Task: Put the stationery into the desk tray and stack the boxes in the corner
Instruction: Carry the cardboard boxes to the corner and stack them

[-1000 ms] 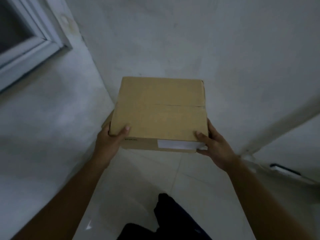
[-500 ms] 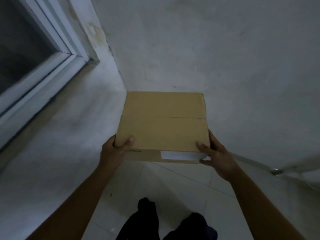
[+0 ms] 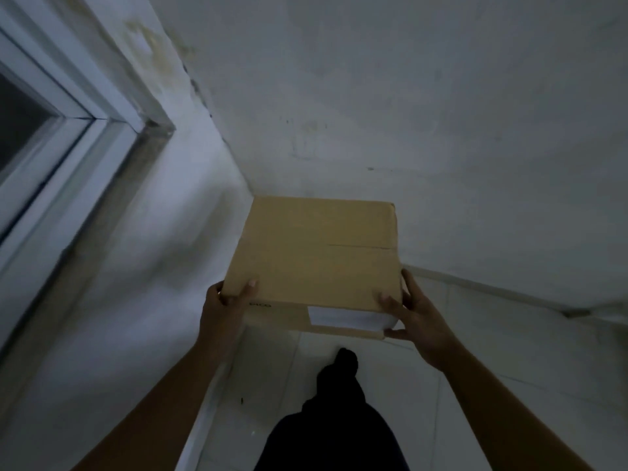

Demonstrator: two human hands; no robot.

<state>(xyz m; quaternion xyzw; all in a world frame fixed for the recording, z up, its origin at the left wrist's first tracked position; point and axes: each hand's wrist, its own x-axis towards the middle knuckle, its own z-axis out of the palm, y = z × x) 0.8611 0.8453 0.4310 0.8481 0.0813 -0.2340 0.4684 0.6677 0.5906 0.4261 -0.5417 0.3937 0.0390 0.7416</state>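
I carry a closed brown cardboard box [image 3: 316, 256] with a white label on its near side, held level in front of me at the corner where two walls meet. My left hand [image 3: 222, 309] grips its near left corner, thumb on top. At the near right corner my right hand [image 3: 413, 316] grips it, thumb on the lid and fingers under the edge. Its far edge is close to the corner; I cannot tell whether it rests on anything. No stationery or desk tray is in view.
A white window frame [image 3: 68, 130] runs along the left wall. Grey walls meet in the corner [image 3: 217, 130] right behind the box. Pale floor tiles [image 3: 509, 351] lie below, with a baseboard at the right. My dark trouser leg and foot [image 3: 339, 402] stand on the tiles.
The box has moved forward and down toward the wall corner, still in both hands. The window has slid further into view at the left, and my foot has stepped forward.
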